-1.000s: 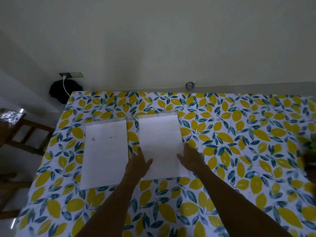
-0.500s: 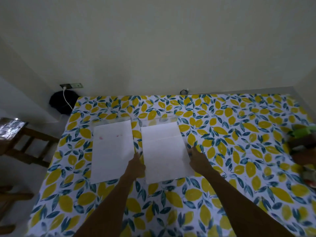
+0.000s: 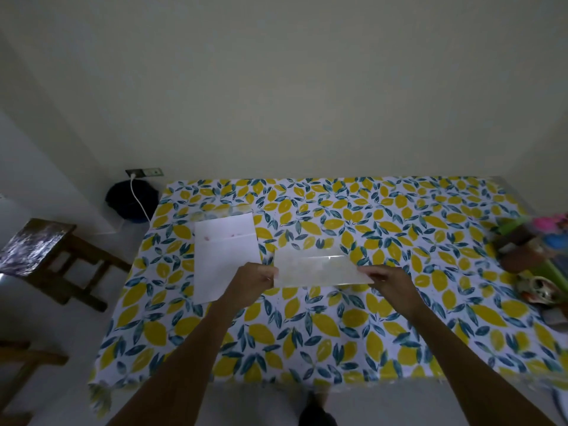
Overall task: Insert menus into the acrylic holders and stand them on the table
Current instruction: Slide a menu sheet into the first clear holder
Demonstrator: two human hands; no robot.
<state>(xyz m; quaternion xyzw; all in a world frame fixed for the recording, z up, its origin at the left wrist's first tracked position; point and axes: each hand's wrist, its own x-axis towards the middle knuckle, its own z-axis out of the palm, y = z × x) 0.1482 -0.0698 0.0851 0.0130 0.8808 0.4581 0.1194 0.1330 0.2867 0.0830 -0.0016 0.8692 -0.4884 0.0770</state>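
I hold a clear acrylic holder point(image 3: 316, 270) with a white menu sheet in it, lifted off the table and tilted up toward me. My left hand point(image 3: 253, 279) grips its left edge and my right hand point(image 3: 388, 279) grips its right edge. A second holder with a white menu point(image 3: 224, 256) lies flat on the lemon-print tablecloth point(image 3: 338, 333), just left of my left hand; its clear foot shows at the far end. Faint pink marks dot that sheet.
Colourful clutter point(image 3: 534, 259) sits at the table's right edge. A wooden chair point(image 3: 55, 259) stands on the floor to the left. A black bag point(image 3: 130, 201) and a white cable rest by the wall under a socket. The wall runs behind the table.
Both hands went from resting on the right-hand sheet to gripping its edges. The holder has come up off the table and tilted. The camera view has pulled back.
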